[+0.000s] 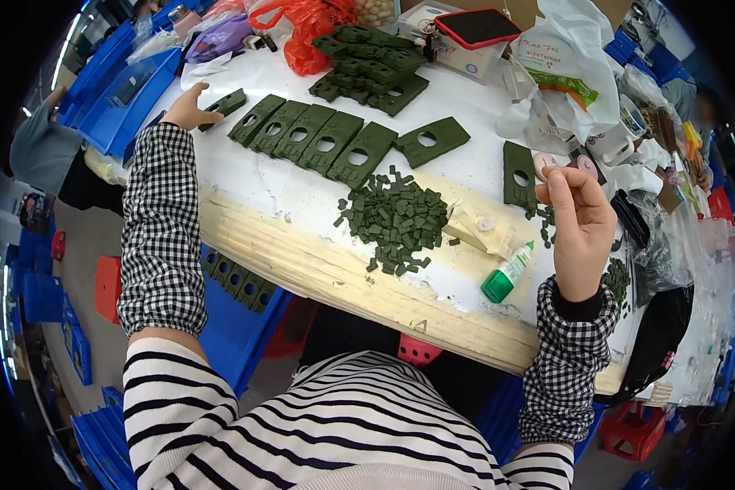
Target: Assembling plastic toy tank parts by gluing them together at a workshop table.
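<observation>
My left hand [189,109] is at the table's far left, fingers apart, beside the end of a dark green moulded plastic part [225,104]. Whether it touches that part I cannot tell. To its right, several similar green parts with round holes [299,135] lie in a slanting row, and another one [433,141] sits apart. My right hand [581,220] is raised at the right, thumb and fingers pinched together; anything between the tips is too small to make out. Just left of it lies one more holed green part [518,173]. Small green pieces [396,219] form a heap mid-table.
A green-capped glue bottle [506,273] lies near the front edge, beside a cream block [478,227]. Stacked green parts [367,61], a red bag [302,28] and a phone [477,28] on a clear box are at the back. Bags and clutter crowd the right; a blue bin [126,102] stands left.
</observation>
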{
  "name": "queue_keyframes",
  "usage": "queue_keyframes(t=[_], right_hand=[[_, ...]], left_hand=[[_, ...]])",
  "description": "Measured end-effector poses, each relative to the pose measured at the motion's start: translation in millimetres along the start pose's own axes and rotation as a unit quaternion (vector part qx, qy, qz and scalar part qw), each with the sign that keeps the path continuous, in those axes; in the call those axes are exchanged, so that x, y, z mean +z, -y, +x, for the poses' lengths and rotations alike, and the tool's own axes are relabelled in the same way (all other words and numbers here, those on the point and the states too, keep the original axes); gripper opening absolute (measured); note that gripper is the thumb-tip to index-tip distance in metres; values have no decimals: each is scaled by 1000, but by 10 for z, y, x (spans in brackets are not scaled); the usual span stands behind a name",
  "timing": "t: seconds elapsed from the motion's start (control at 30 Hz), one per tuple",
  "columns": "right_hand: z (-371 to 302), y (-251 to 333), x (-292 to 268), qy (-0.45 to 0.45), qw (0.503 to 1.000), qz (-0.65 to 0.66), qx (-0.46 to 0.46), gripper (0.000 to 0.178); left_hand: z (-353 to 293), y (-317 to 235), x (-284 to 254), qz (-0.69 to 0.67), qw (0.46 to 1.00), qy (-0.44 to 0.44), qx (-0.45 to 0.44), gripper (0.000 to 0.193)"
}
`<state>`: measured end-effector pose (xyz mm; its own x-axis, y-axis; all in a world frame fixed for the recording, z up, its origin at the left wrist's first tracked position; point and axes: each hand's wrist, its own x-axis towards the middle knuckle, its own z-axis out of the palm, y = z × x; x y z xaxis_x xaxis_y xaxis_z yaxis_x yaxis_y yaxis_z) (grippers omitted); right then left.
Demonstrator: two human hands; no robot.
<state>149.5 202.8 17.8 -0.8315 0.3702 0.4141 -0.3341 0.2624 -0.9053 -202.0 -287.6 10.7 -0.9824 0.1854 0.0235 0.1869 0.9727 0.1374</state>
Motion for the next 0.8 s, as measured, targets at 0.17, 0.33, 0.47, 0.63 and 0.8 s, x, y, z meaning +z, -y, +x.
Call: queue_keyframes(t=[0.17,0.33,0.47,0.63,0.8], right_hand=[[100,-20,-177,-32,999,-12,-25,17],[281,19,-525,-105,992,-20,-60,19],[385,-51,-913,-112,985,-134,-10,21],[357,-261,-1130,45,907,-412,76,16],[313,-381,-1086,121,866,-463,144,14]], left_hand=[[206,302,146,-38,995,90,1,78],[183,309,-23,-64,997,24,32,52],[-216,-611,-288,-152,963,-87,207,49],[-1252,-2296,-432,-272,874,-73,396,49],[-1620,-3143,-274,-291,801,-54,520,54]])
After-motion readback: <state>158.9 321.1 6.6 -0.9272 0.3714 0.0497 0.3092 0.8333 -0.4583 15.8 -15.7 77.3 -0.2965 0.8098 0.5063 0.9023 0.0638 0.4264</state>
